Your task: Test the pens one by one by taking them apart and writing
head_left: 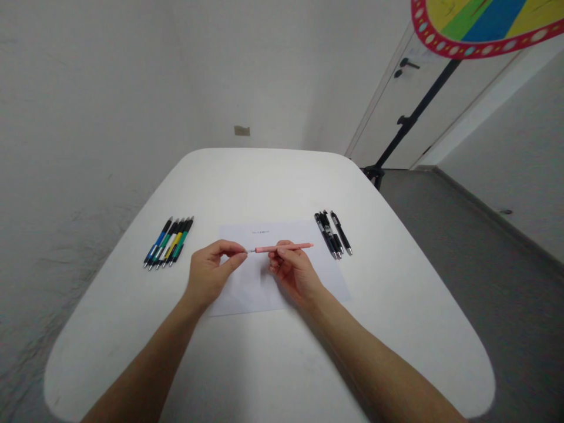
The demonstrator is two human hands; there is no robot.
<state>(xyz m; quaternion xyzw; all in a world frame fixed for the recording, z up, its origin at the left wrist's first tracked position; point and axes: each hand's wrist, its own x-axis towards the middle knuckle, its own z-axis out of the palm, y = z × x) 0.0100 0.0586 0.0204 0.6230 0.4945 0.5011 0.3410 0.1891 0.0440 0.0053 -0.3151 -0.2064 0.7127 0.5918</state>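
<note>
A slim pink pen (302,246) lies level in my right hand (300,275), held between the thumb and fingers, with its plain end pointing right. Thumb and forefinger of my left hand (208,271) pinch the pen's thin pale tip at its left end. Whether that tip is loose from the barrel is too small to make out. Both hands are above a white sheet of paper (247,299), which bears a short line of small dark writing (260,232) near its far edge.
Several pens with blue, green, white and yellow barrels (168,244) lie in a row at the left. Several black pens (328,235) lie at the right, one slightly apart. Beyond the white table (268,176) stand a wall, a door (423,88) and a colourful wheel (484,35) on a black stand.
</note>
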